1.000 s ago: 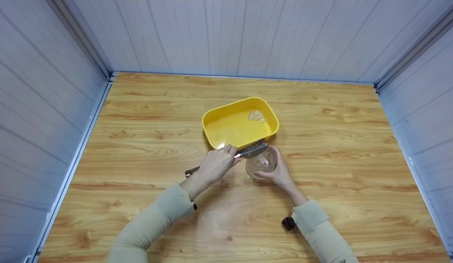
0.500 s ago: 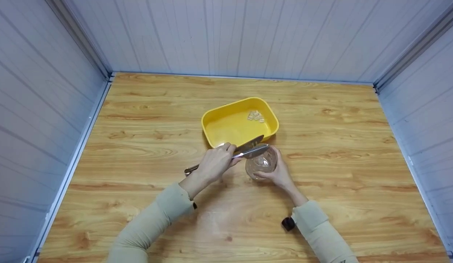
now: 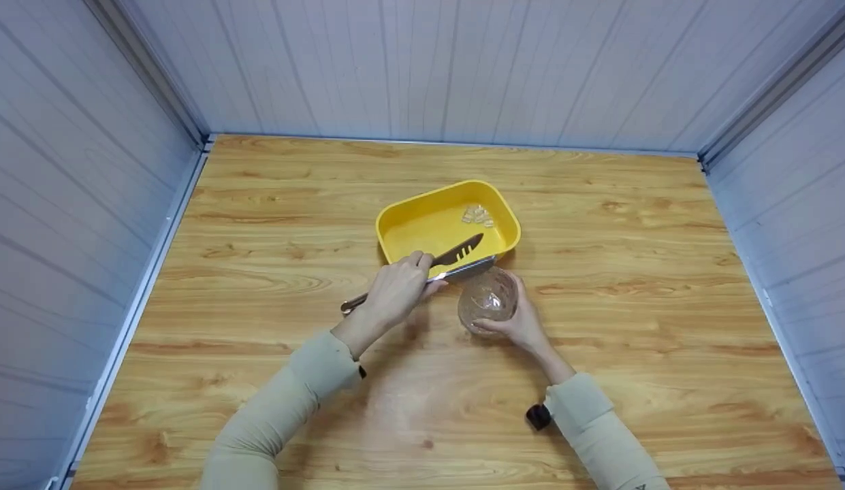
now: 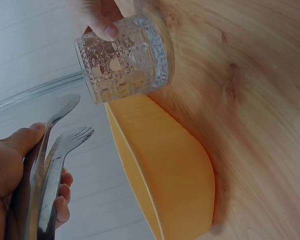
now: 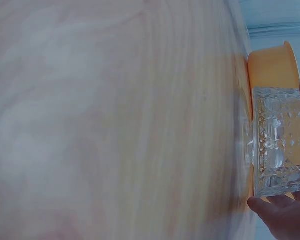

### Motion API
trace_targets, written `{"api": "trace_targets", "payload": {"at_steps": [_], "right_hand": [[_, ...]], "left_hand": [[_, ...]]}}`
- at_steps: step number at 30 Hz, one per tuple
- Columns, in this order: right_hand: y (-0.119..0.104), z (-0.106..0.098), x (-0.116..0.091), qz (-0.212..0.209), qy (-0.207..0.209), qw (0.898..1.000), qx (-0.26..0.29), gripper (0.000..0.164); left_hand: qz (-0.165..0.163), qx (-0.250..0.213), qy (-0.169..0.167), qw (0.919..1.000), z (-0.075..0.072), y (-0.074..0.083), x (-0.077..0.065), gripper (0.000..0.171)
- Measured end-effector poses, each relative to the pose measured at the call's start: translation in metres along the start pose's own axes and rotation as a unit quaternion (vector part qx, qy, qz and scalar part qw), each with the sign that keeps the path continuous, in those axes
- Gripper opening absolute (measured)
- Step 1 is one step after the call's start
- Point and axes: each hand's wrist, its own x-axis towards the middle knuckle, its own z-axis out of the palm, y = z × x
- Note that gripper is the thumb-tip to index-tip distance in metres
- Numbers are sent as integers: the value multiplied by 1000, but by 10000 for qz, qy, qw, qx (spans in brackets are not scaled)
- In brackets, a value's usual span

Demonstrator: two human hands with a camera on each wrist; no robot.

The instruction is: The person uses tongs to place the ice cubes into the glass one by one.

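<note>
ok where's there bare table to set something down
In the head view, bare wooden tabletop lies left and right of the yellow bin, behind it up to the wall, and between the sleeves. It's crowded at the bin's near side: left hand, serving tongs and cut-glass tumbler in the right hand.

Even light, soft shadows, pale glare on tabletop [image 3: 402,415] (right wrist view hazy)

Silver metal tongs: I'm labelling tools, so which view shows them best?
Left wrist: there the silver metal tongs look largest, both tips clear. Head: smaller, partly covered by the left hand. Right wrist: not visible.
</note>
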Motion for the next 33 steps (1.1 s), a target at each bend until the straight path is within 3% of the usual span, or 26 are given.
{"api": "trace_targets", "payload": {"at_steps": [12, 19, 26, 33], "right_hand": [[0, 0, 0, 3, 88, 9999, -132, 92], [2, 2, 0, -98, 96, 9998, -149, 91], [32, 1, 6, -123, 116, 9994, -309, 96], [33, 0, 6, -43, 74, 9996, -262, 97]], "left_hand": [[-300, 303, -47, 9991, 2, -13, 19, 38], [-513, 350, -322, 9975, 6, -20, 28, 40], [-612, 525, -419, 9959, 11, -25, 41, 40], [-769, 743, -690, 9919, 18, -26, 52, 41]]}}
